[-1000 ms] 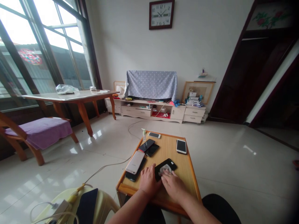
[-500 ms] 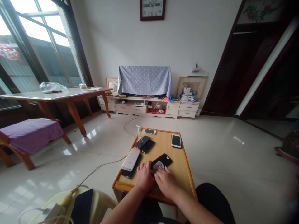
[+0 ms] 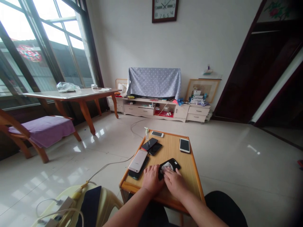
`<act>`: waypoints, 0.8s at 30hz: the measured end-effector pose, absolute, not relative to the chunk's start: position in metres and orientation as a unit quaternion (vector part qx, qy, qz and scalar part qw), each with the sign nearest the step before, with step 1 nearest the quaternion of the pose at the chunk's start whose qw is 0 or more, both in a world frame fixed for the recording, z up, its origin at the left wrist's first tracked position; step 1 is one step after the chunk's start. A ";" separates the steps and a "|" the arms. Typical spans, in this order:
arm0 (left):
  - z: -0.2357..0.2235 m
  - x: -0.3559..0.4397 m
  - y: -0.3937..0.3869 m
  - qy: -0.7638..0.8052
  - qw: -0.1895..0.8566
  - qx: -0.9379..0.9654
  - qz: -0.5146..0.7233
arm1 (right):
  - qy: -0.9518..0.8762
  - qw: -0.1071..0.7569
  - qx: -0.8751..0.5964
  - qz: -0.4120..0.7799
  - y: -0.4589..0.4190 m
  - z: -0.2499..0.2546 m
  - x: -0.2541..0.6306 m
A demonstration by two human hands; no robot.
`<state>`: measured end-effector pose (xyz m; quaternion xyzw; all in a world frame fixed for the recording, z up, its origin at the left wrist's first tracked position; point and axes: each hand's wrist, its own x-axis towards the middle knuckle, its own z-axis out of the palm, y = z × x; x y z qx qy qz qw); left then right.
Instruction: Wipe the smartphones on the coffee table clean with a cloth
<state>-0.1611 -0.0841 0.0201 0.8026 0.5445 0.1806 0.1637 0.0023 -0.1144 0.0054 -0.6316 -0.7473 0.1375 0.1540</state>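
Observation:
A black phone lies slanted on the small wooden table, a pale label near its far end. My left hand is closed at the phone's near left edge, holding it against the table. With its fingers pressed flat on a crumpled white wipe, my right hand holds the wipe against the phone's surface. The near end of the phone is hidden under both hands. Left of them, a rose-gold phone rests partly on a dark phone.
Further back lie two overlapping dark phones, a white phone and another white phone at right. A clear spray bottle stands at the far left corner. A yellow stool carries power strips and a dark flat device.
The whole view has shifted, so the scene sits further right in the picture. My right hand and the wipe have slid slightly toward the phone's far end; my left hand stays on its edge.

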 end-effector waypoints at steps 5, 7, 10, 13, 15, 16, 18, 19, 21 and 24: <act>0.021 -0.163 -0.084 0.536 0.169 0.808 0.179 | -0.741 0.062 -0.654 0.139 -0.080 0.018 0.035; 0.019 -0.164 -0.083 0.525 0.173 0.812 0.186 | -0.752 0.038 -0.640 0.151 -0.070 0.023 0.045; 0.013 -0.164 -0.081 0.512 0.169 0.818 0.200 | -0.765 0.027 -0.626 0.152 -0.068 0.029 0.052; 0.010 -0.164 -0.079 0.519 0.163 0.815 0.201 | -0.764 0.036 -0.631 0.134 -0.076 0.035 0.050; 0.009 -0.164 -0.078 0.534 0.156 0.807 0.200 | -0.763 0.042 -0.634 0.119 -0.081 0.040 0.046; 0.010 -0.164 -0.078 0.540 0.151 0.803 0.201 | -0.763 0.045 -0.635 0.113 -0.082 0.042 0.045; 0.011 -0.165 -0.079 0.548 0.139 0.798 0.209 | -0.764 0.049 -0.636 0.102 -0.084 0.047 0.043; 0.011 -0.165 -0.080 0.550 0.133 0.797 0.211 | -0.763 0.050 -0.637 0.099 -0.084 0.049 0.043; 0.013 -0.165 -0.081 0.551 0.122 0.799 0.209 | -0.759 0.052 -0.642 0.095 -0.084 0.052 0.045; 0.015 -0.165 -0.083 0.538 0.114 0.812 0.195 | -0.743 0.049 -0.662 0.084 -0.086 0.054 0.045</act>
